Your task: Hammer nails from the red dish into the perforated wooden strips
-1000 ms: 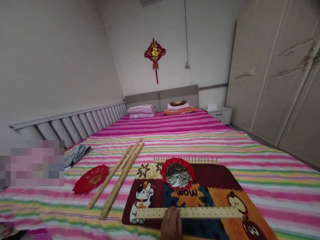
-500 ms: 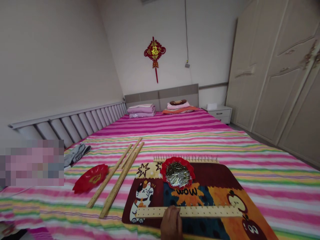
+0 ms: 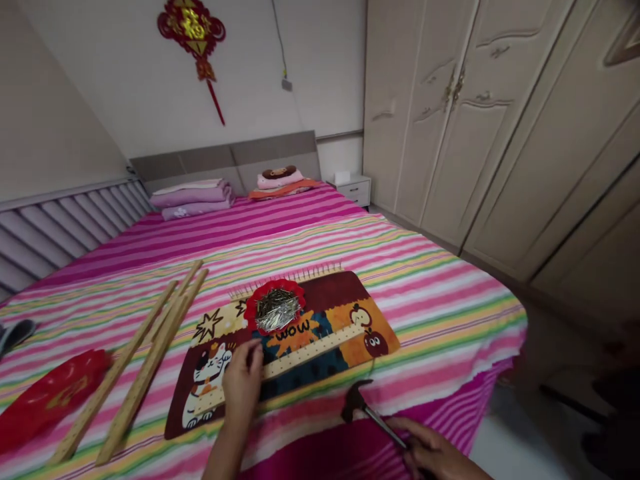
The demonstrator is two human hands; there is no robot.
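Note:
My left hand [image 3: 243,385] rests on a wooden strip with a row of nails [image 3: 300,353], fingers curled down onto it. The strip lies across a colourful cartoon mat [image 3: 283,343] on the striped bed [image 3: 320,253]. My right hand [image 3: 433,453] grips the handle of a hammer [image 3: 365,405], whose dark head hovers over the bed's near edge, right of the mat. A red dish full of metal nails [image 3: 274,308] sits on the mat behind the strip. A second nailed strip [image 3: 290,279] lies along the mat's far edge.
Several loose wooden strips [image 3: 145,360] lie left of the mat, beside an empty red dish [image 3: 47,400]. Folded bedding [image 3: 193,197] is at the headboard. Wardrobe doors [image 3: 475,120] stand on the right, with a nightstand [image 3: 354,189] and bare floor beyond the bed.
The view has swung right and down. My right hand with the hammer has come into view at the bottom right. My left hand stays on the nailed strip.

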